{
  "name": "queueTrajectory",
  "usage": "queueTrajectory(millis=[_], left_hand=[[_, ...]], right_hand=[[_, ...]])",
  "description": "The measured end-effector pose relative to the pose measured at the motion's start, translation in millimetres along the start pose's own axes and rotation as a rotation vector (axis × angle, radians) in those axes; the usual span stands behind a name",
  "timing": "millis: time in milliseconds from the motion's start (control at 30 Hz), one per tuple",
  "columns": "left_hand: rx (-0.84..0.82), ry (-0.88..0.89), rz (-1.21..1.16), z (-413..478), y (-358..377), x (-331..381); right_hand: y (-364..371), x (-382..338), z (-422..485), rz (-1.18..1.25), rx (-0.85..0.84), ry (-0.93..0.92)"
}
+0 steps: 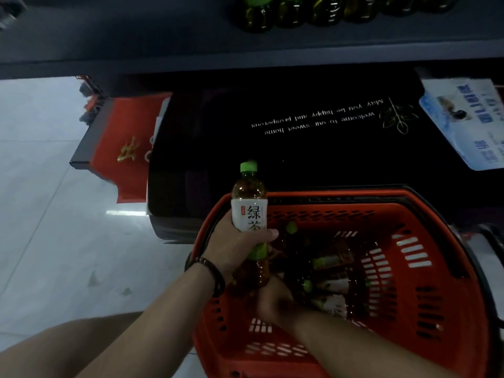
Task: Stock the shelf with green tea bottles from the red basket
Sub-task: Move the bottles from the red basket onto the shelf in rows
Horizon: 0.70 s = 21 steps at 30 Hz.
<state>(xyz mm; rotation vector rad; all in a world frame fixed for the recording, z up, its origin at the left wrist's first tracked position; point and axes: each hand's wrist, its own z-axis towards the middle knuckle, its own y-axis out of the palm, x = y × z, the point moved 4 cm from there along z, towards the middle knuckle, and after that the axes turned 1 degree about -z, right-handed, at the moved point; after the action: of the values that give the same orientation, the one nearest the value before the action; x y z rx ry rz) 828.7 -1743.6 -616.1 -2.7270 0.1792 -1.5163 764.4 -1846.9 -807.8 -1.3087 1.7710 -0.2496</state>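
My left hand point(237, 244) grips a green tea bottle point(248, 200) round its white label, upright above the left rim of the red basket point(425, 268). The bottle has a green cap and brown tea. My right hand point(275, 298) is under it, curled round the bottle's base. Several more green tea bottles point(330, 282) lie on their sides inside the basket. On the dark shelf point(163, 39) at the top, a row of green-capped bottles point(300, 12) stands.
A black mat point(313, 148) with white lettering lies on a lower shelf behind the basket, a red mat point(122, 143) to its left, and a blue-white pack point(469, 124) to its right. Light floor tiles point(54, 214) spread on the left.
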Motion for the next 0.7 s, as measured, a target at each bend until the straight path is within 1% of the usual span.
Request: queueTrajectory(millis=[67, 100, 133, 200, 233, 300, 367, 433, 500, 533, 600, 700], left_hand=[[-0.011, 0.006, 0.013, 0.8, -0.3, 1.0], [-0.008, 0.007, 0.008, 1.0, -0.7, 1.9], [-0.005, 0.006, -0.001, 1.9, -0.5, 2.9], [-0.001, 0.0, -0.027, 2.5, 0.6, 4.5], [0.005, -0.007, -0.044, 2.8, 1.1, 5.6], [0.014, -0.009, -0.06, 3.1, 1.6, 9.5], [0.023, 0.006, -0.079, 3.7, 0.9, 14.0], [0.044, 0.006, -0.119, 2.4, 0.2, 19.2], [0.068, -0.005, -0.168, -1.5, -0.8, 26.7], [0.077, -0.004, -0.181, -4.3, -1.5, 31.8], [0.089, 0.01, -0.19, -9.7, -1.8, 43.5], [0.107, 0.017, -0.226, -18.4, 0.8, 61.9]], right_hand=[[-1.9, 0.2, 1.2, 0.053, 0.023, 0.054], [0.9, 1.5, 3.2, 0.044, 0.065, 0.052], [0.6, -0.9, 3.3, 0.018, 0.057, 0.046], [0.8, -4.8, -1.0, -0.045, 0.02, 0.007], [-2.2, -8.2, -3.1, -0.073, 0.012, -0.042], [-15.3, -15.9, -14.4, -0.014, -0.054, -0.11], [-32.6, -24.1, -27.0, 0.19, -0.083, -0.191], [-61.3, -33.4, -45.1, 0.414, -0.044, -0.194], [-94.6, -42.4, -61.3, 0.595, 0.026, -0.173], [-109.2, -43.7, -67.9, 0.698, 0.033, -0.159], [-135.7, -40.5, -80.2, 0.875, 0.037, -0.088], [-172.1, -29.0, -104.2, 1.106, -0.005, 0.014]])
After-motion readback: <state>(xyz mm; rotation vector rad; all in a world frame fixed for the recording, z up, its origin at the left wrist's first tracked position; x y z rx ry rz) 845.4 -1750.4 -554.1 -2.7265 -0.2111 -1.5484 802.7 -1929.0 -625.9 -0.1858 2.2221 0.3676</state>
